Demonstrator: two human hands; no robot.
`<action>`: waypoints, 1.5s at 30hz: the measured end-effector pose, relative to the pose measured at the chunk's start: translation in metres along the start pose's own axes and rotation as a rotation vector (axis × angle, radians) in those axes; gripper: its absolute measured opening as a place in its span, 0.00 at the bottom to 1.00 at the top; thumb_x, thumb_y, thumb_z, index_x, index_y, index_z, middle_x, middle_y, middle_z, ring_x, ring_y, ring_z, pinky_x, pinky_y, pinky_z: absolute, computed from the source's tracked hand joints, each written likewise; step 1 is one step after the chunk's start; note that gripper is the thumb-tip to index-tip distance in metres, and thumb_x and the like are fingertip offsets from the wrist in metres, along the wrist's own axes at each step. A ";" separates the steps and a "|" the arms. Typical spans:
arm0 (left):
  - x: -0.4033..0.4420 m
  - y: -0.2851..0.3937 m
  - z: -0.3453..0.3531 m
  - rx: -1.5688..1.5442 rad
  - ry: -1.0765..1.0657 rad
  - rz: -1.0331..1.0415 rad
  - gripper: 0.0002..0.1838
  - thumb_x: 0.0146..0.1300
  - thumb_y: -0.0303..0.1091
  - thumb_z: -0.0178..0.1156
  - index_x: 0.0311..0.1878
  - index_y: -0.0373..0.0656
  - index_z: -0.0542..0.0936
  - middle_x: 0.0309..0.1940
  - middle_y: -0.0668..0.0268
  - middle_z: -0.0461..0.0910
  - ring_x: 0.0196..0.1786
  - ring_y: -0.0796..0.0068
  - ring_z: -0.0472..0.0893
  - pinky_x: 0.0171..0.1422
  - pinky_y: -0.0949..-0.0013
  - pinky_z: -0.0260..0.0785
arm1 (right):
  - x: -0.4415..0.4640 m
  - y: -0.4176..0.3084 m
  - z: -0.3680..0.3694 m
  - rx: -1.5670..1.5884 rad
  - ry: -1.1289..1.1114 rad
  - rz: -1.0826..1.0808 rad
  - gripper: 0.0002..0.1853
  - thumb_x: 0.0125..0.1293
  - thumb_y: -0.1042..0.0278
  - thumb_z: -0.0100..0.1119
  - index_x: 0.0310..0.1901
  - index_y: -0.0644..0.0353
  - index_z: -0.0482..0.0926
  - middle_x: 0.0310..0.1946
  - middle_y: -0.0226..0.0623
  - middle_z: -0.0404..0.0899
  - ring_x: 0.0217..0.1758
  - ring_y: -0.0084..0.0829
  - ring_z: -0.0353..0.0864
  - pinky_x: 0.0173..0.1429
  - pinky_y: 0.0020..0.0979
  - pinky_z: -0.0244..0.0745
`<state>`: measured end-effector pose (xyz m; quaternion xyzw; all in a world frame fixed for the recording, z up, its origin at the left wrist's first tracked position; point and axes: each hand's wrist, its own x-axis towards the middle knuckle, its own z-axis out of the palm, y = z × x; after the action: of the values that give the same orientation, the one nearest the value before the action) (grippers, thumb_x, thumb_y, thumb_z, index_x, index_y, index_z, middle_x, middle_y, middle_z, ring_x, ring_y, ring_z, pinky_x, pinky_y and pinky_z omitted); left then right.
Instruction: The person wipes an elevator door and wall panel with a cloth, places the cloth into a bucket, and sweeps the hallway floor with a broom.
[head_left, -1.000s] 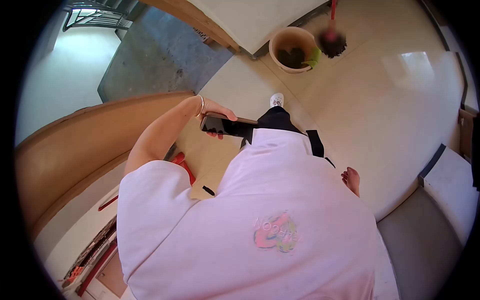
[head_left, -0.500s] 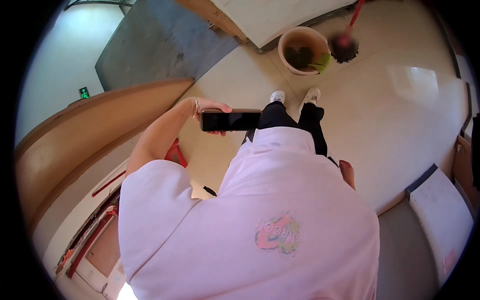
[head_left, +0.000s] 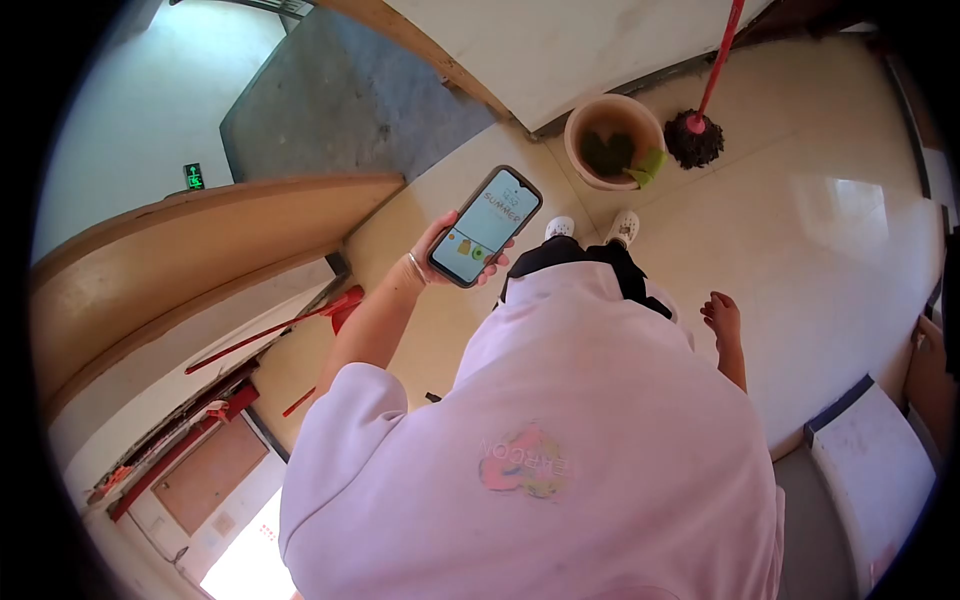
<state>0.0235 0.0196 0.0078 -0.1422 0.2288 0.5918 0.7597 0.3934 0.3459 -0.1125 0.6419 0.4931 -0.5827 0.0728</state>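
A phone (head_left: pixel 485 226) with a lit screen rests in my left hand (head_left: pixel 432 245), tilted over the floor left of my legs. The thumb lies along its left edge and the fingertips wrap the right edge. The screen shows a pale picture with the word "SUMMER" and small coloured shapes. My right hand (head_left: pixel 723 316) hangs at my right side, loosely curled with its fingers a little apart and nothing visible in it. My pale pink shirt (head_left: pixel 560 390) fills the lower middle.
Beyond my white shoes (head_left: pixel 622 228) stands a bucket (head_left: pixel 612 130) with dark and green things inside. A mop (head_left: pixel 697 138) with a red handle touches the floor beside it. A red dustpan-like object (head_left: pixel 346 305) is at left, below a curved wooden ledge (head_left: pixel 220 225). A white-topped box (head_left: pixel 868 470) stands lower right.
My left hand has raised and turned the phone, and its dark screen is now lit. My right hand shows more fully, away from my side. The view has shifted, with both feet together.
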 end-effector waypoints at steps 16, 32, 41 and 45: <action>-0.002 -0.001 -0.020 0.098 0.019 0.018 0.43 0.42 0.60 0.56 0.54 0.33 0.60 0.43 0.53 0.68 0.39 0.65 0.72 0.44 0.66 0.67 | -0.022 0.014 0.033 -0.194 -0.083 -0.047 0.14 0.57 0.64 0.46 0.42 0.60 0.71 0.29 0.36 0.74 0.30 0.25 0.74 0.33 0.23 0.68; 0.017 -0.006 0.029 1.217 0.472 -0.650 0.37 0.37 0.50 0.62 0.51 0.40 0.66 0.45 0.61 0.69 0.47 0.72 0.68 0.51 0.74 0.59 | -0.003 0.039 0.028 -0.146 -0.102 0.179 0.14 0.56 0.63 0.46 0.42 0.61 0.71 0.27 0.34 0.73 0.27 0.25 0.74 0.29 0.25 0.68; -0.015 -0.088 0.032 0.402 0.914 -0.466 0.28 0.52 0.37 0.57 0.55 0.37 0.61 0.43 0.66 0.70 0.43 0.76 0.71 0.45 0.72 0.65 | 0.128 0.023 0.069 -0.401 -0.229 -0.085 0.13 0.54 0.64 0.48 0.35 0.64 0.74 0.24 0.40 0.75 0.26 0.29 0.76 0.30 0.29 0.70; -0.061 -0.160 0.010 0.174 1.249 -0.433 0.19 0.57 0.37 0.51 0.50 0.38 0.68 0.39 0.65 0.73 0.44 0.76 0.71 0.46 0.71 0.65 | 0.230 0.008 0.096 -0.692 -0.156 -0.300 0.13 0.53 0.63 0.46 0.34 0.63 0.74 0.29 0.47 0.76 0.34 0.41 0.76 0.39 0.37 0.70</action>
<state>0.1680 -0.0677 0.0385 -0.4393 0.6392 0.2116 0.5947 0.2962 0.4033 -0.3347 0.4539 0.7419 -0.4331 0.2364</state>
